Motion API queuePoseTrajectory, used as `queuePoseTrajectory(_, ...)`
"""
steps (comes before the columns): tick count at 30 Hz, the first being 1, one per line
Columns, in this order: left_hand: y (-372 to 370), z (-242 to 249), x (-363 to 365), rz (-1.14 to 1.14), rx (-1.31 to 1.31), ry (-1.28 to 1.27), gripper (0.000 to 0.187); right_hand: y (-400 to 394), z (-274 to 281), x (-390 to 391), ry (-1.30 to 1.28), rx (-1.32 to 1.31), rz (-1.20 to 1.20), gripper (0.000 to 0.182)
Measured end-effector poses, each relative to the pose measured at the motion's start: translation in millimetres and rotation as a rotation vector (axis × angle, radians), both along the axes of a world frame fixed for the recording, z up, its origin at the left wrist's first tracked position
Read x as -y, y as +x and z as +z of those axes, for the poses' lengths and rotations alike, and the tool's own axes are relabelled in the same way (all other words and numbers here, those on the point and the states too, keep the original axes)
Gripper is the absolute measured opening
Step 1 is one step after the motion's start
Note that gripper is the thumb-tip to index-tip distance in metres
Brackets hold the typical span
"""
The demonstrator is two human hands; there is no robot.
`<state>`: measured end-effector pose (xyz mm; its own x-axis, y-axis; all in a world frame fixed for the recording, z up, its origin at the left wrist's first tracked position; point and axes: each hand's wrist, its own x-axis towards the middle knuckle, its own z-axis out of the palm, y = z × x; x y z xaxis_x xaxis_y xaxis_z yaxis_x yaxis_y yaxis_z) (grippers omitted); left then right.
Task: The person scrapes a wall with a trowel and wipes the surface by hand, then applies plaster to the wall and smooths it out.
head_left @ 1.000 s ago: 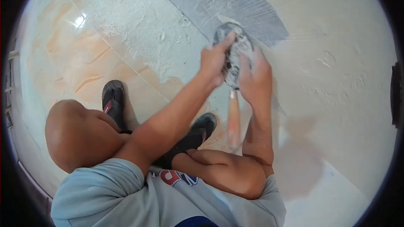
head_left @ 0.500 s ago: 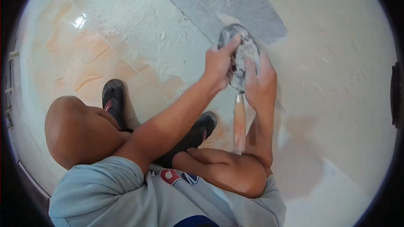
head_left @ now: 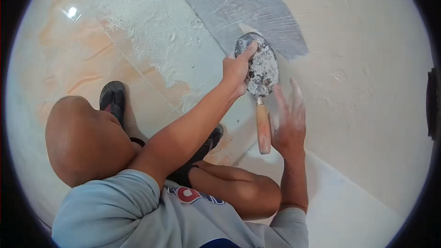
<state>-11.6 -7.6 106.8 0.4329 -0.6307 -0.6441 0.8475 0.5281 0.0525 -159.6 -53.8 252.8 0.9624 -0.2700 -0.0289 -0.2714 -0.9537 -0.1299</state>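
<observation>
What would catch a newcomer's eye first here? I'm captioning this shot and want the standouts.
The mortar-caked trowel near the top centre, pinched at its blade by the left hand. Beside its wooden handle the right hand hangs open, off it. Above lies a grey mortar patch on the pale wall.

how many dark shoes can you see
2: one dark shoe on the tiled floor left of the bent knee, the other dark shoe mostly hidden under the left forearm.
</observation>
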Motion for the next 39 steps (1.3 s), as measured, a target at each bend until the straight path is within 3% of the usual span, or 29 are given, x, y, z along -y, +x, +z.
queuePoseTrajectory(2, 0.0, -4.5, 4.0, -0.028, 0.035, 0.020, 0.037, 5.6, 7.7, -4.4, -0.201, -0.118, 0.158, 0.082)
queuePoseTrajectory(4, 0.3, 2.4, 1.3, -0.044, 0.023, 0.006, 0.040, 17.1, 10.0, -16.2, -0.302, -0.207, 0.155, 0.088)
queuePoseTrajectory(6, -0.6, 1.7, 2.6, -0.007, 0.014, 0.055, 0.043, 32.5, 12.8, -32.5, -0.065, -0.271, -0.061, 0.092)
queuePoseTrajectory(8, -2.2, 6.4, -0.4, -0.012, -0.004, 0.026, 0.044, 46.7, 3.6, -34.9, -0.062, -0.225, -0.079, 0.094)
queuePoseTrajectory(10, -3.5, 7.7, -3.2, 0.019, -0.032, 0.016, 0.050, 58.0, -4.9, -36.5, 0.126, -0.326, -0.365, 0.090)
queuePoseTrajectory(11, -2.5, -0.5, -1.0, -0.040, -0.049, 0.039, 0.047, 53.2, -12.3, -32.1, 0.071, -0.235, -0.283, 0.079)
queuePoseTrajectory(12, 1.7, 1.8, -2.9, -0.038, -0.044, 0.031, 0.047, 50.8, -17.1, -30.2, 0.064, -0.229, -0.282, 0.079)
queuePoseTrajectory(14, 9.0, 0.8, -6.5, -0.098, 0.003, -0.039, 0.043, 50.2, -30.9, -26.3, 0.208, -0.261, -0.433, 0.069)
queuePoseTrajectory(15, 11.0, 3.0, -7.3, -0.090, 0.019, -0.051, 0.041, 51.0, -31.9, -30.6, 0.218, -0.128, -0.356, 0.063)
queuePoseTrajectory(17, 11.7, -10.0, -8.9, -0.228, 0.006, -0.090, 0.038, 51.9, -36.4, -33.2, 0.196, -0.131, -0.359, 0.063)
queuePoseTrajectory(21, 15.9, -9.3, -12.5, -0.220, 0.027, -0.162, 0.039, 54.1, -45.0, -16.8, 0.162, -0.125, -0.365, 0.054)
queuePoseTrajectory(26, 11.0, -14.7, -10.1, -0.200, 0.041, -0.147, 0.033, 64.9, -60.4, -19.9, 0.112, 0.177, -0.299, 0.044)
queuePoseTrajectory(30, 8.5, 4.8, -12.2, -0.181, 0.011, -0.140, 0.028, 55.2, -52.6, -29.3, 0.074, 0.091, -0.430, 0.057)
queuePoseTrajectory(31, 8.6, 7.0, -10.2, -0.186, -0.014, -0.135, 0.028, 59.6, -44.1, -30.3, 0.090, 0.067, -0.447, 0.074)
queuePoseTrajectory(33, 9.4, 11.2, -11.1, -0.176, -0.040, -0.168, 0.026, 69.9, -30.2, -38.6, 0.186, 0.025, -0.608, 0.084)
queuePoseTrajectory(35, 12.8, -16.6, -8.0, -0.296, 0.007, -0.292, 0.037, 73.5, -38.2, -33.0, 0.201, 0.039, -0.608, 0.086)
queuePoseTrajectory(37, 6.7, -18.1, 3.7, -0.241, -0.006, -0.192, 0.043, 72.4, -41.6, -30.3, 0.257, -0.146, -0.703, 0.079)
queuePoseTrajectory(38, 9.3, -21.5, 1.0, -0.262, 0.022, -0.224, 0.042, 60.9, -58.1, -27.7, 0.188, 0.025, -0.597, 0.071)
queuePoseTrajectory(39, 11.9, -21.0, -2.6, -0.285, 0.050, -0.256, 0.042, 59.3, -55.1, -29.3, 0.197, 0.035, -0.621, 0.071)
